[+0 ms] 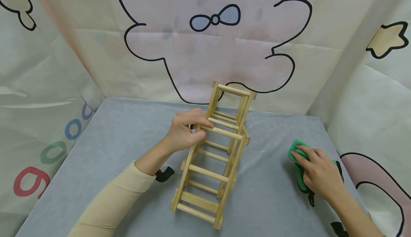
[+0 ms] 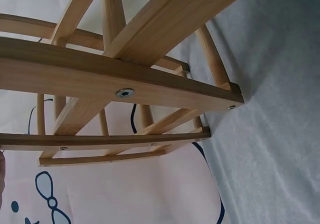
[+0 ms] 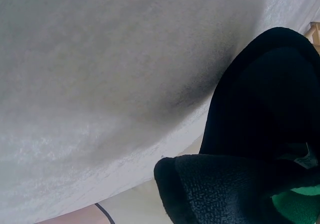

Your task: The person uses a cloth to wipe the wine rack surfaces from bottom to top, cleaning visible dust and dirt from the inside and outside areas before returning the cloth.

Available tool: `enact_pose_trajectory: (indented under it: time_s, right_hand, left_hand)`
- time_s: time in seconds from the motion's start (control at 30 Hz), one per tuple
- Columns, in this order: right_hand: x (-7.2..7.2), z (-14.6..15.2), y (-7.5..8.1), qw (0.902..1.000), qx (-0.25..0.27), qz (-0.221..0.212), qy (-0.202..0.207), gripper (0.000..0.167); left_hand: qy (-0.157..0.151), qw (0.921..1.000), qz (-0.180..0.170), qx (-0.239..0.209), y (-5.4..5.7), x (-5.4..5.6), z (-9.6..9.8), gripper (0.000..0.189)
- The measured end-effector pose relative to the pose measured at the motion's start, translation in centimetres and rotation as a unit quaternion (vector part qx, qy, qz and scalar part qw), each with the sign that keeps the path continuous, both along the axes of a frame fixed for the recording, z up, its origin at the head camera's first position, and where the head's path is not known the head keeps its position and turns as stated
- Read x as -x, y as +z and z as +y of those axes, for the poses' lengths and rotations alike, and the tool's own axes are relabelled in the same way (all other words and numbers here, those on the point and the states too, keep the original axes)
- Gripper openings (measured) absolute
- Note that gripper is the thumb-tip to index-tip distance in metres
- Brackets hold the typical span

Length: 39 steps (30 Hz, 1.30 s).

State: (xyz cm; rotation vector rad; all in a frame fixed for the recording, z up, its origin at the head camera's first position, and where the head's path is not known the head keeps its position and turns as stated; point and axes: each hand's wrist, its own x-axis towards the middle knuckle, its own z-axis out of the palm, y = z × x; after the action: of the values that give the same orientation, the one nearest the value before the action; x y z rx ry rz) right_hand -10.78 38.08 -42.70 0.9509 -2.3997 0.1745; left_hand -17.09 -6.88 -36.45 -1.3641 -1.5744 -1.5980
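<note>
A slim wooden rack (image 1: 208, 173) with round rungs stands upright in the middle of the table, like two ladders crossed together. My left hand (image 1: 184, 130) pinches its left side rail near an upper rung, thumb and index finger at the wood. Up close in the left wrist view, the rack's flat rails (image 2: 165, 86) show metal screws, and its feet meet the tabletop. At the right, my right hand (image 1: 322, 174) holds a bunched green cloth (image 1: 297, 146) with black parts. Its dark fuzzy folds (image 3: 270, 94) fill the right side of the right wrist view.
Grey-blue fabric (image 1: 135, 123) covers the table. Printed curtains (image 1: 321, 19) enclose it at the back and both sides. A small black piece (image 1: 165, 174) lies beside my left sleeve, and another black strip (image 1: 338, 228) is near the front right edge.
</note>
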Motion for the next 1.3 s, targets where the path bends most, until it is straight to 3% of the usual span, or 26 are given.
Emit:
enact_pose_trajectory:
  time_s: [0.37, 0.47, 0.53, 0.6, 0.63, 0.73, 0.8, 0.9, 1.0, 1.3]
  right_hand:
    - [-0.2, 0.5, -0.3, 1.0000, 0.004, -0.003, -0.008, 0.056]
    - [-0.4, 0.6, -0.1, 0.9999, 0.005, -0.002, -0.014, 0.055]
    - [-0.4, 0.7, 0.0, 0.9999, 0.004, -0.002, -0.016, 0.054]
    - [-0.5, 0.8, 0.2, 0.9998, 0.003, -0.002, -0.018, 0.054]
    - [-0.5, 0.8, 0.3, 0.9998, 0.002, -0.002, -0.019, 0.054]
    - [-0.6, 0.9, 0.6, 0.9998, 0.003, -0.001, -0.019, 0.053]
    - [-0.6, 0.9, 0.7, 0.9998, 0.004, 0.001, -0.019, 0.053]
    - [-0.6, 0.8, 0.7, 0.9998, 0.005, 0.000, -0.017, 0.053]
    - [-0.6, 0.7, 0.7, 0.9998, 0.007, -0.001, -0.016, 0.053]
    - [-0.7, 0.6, 0.6, 1.0000, 0.005, -0.001, -0.007, 0.053]
  left_hand:
    - [0.002, 0.9998, 0.009, 0.016, -0.8, 0.0, -0.2, 0.033]
    - [0.021, 0.9989, 0.021, 0.037, -0.5, -0.3, -0.5, 0.033]
    - [0.063, 0.9947, 0.046, 0.068, 0.0, -0.6, -0.7, 0.033]
    - [0.129, 0.9825, 0.083, 0.105, 0.9, -1.1, -0.9, 0.033]
    - [0.168, 0.9725, 0.102, 0.124, 1.5, -1.5, -0.9, 0.034]
    - [0.278, 0.9313, 0.158, 0.175, 3.3, -2.9, -0.5, 0.040]
    - [0.320, 0.9067, 0.184, 0.204, 4.4, -4.0, 0.3, 0.041]
    - [0.350, 0.8797, 0.213, 0.242, 5.7, -5.5, 1.7, 0.038]
    - [0.358, 0.8654, 0.217, 0.275, 6.4, -6.8, 3.1, 0.035]
    - [0.351, 0.8499, 0.174, 0.352, 6.6, -8.7, 6.0, 0.041]
